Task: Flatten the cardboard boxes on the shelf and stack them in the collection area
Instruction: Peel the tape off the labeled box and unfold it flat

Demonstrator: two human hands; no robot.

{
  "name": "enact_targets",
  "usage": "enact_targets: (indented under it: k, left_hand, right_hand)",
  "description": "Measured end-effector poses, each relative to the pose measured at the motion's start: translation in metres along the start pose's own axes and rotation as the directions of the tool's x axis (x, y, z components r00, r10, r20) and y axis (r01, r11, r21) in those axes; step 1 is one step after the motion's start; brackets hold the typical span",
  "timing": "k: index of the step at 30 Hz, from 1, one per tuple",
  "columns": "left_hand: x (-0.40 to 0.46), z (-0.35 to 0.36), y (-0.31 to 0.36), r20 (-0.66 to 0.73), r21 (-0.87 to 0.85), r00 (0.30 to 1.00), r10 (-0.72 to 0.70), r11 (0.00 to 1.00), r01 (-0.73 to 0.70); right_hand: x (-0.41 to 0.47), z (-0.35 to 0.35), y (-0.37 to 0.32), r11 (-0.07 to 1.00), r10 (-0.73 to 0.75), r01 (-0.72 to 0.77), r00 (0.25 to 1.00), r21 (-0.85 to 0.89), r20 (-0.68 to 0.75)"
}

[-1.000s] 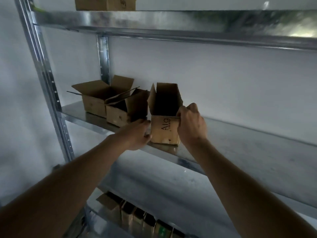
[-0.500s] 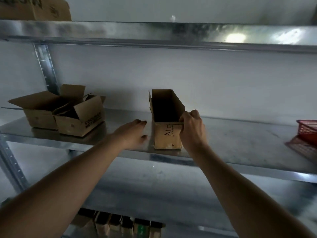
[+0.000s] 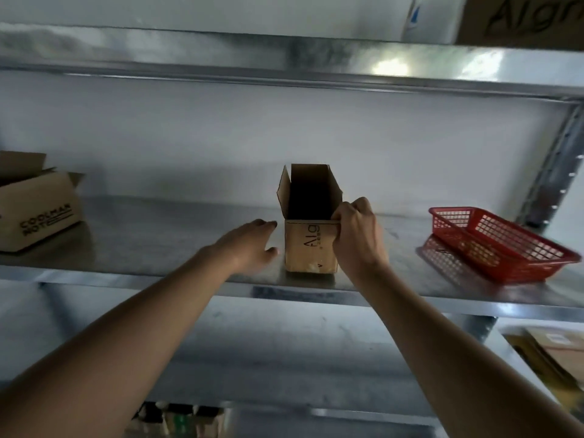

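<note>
- Small cardboard box (image 3: 311, 245) stands upright on the metal shelf (image 3: 158, 241), near the front edge, roughly mid-shelf. Top is open, flaps up; inside is dark. Front face reads "Alg", rest covered by the hand.
- Right hand (image 3: 357, 238) grips the box at its front right top corner: fingers curled over the rim, thumb side on the front face. Clamped on the box.
- Left hand (image 3: 249, 245) is just left of the box, fingers fairly straight & relaxed, pointing toward the box's left side. Holds nothing; fingertips v. close to the box, can't tell if they touch.
- Both forearms reach up from the bottom of the view to the shelf.
- Second cardboard box (image 3: 38, 210) at far left of the same shelf, well apart from the small one; open, flaps up, "COOLMAN" printed on its side. Partly cut by the frame edge.
- Red plastic basket (image 3: 502, 241) at the right end of the same shelf, well apart from the small box, sitting at an angle; its reflection shows on the metal.
- Upper shelf (image 3: 284, 58) runs across the top; a brown box w/ lettering (image 3: 521, 20) sits on it at top right.
- Lower right, below the shelf: flat cardboard pieces (image 3: 556, 352), blurry.
- Bottom centre: some items on a lower level, too blurred to tell what.
- White wall behind the rack.
</note>
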State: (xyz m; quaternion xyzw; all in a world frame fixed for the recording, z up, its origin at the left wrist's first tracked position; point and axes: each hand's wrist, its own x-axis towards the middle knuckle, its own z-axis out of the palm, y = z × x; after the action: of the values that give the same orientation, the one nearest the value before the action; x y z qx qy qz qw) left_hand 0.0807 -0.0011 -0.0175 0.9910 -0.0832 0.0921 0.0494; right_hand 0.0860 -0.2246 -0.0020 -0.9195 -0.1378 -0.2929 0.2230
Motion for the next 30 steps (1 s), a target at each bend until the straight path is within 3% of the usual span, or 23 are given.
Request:
enact_targets:
  k: [6,9,11,13,16,21,24,30]
  left_hand:
    - [0.014,0.012,0.067,0.018,-0.071,1.0,0.024,0.997,-0.023]
    - [0.015,0.014,0.078,0.019,-0.093,1.0,0.018,0.996,-0.016]
    - [0.016,0.015,0.081,0.015,-0.087,1.0,0.012,0.996,-0.011]
    - [0.018,0.015,0.081,0.007,-0.076,1.0,0.01,0.997,-0.009]
    - [0.019,0.017,0.081,0.015,-0.063,1.0,0.013,0.998,-0.012]
    - [0.025,0.022,0.081,0.043,-0.092,0.999,0.022,0.996,-0.018]
    - [0.028,0.026,0.085,0.085,-0.145,0.996,0.039,0.989,-0.026]
    - [0.037,0.033,0.086,0.126,-0.223,0.992,-0.015,0.974,0.043]
  right_hand:
    - [-0.001,-0.031,0.054,0.993,-0.088,0.096,0.989,-0.068,0.116]
    - [0.004,-0.044,0.059,0.923,-0.274,0.308,0.947,-0.232,0.166]
    - [0.012,-0.052,0.052,0.841,-0.434,0.471,0.881,-0.267,0.187]
    - [0.02,-0.055,0.045,0.799,-0.493,0.546,0.834,-0.252,0.246]
    - [0.031,-0.053,0.037,0.835,-0.421,0.499,0.85,-0.232,0.315]
    - [0.037,-0.041,0.038,0.815,-0.219,0.414,0.869,-0.407,0.444]
    - [0.035,-0.036,0.047,0.795,-0.189,0.418,0.859,-0.439,0.475]
    - [0.032,-0.02,0.07,0.869,-0.204,0.384,0.852,-0.31,0.483]
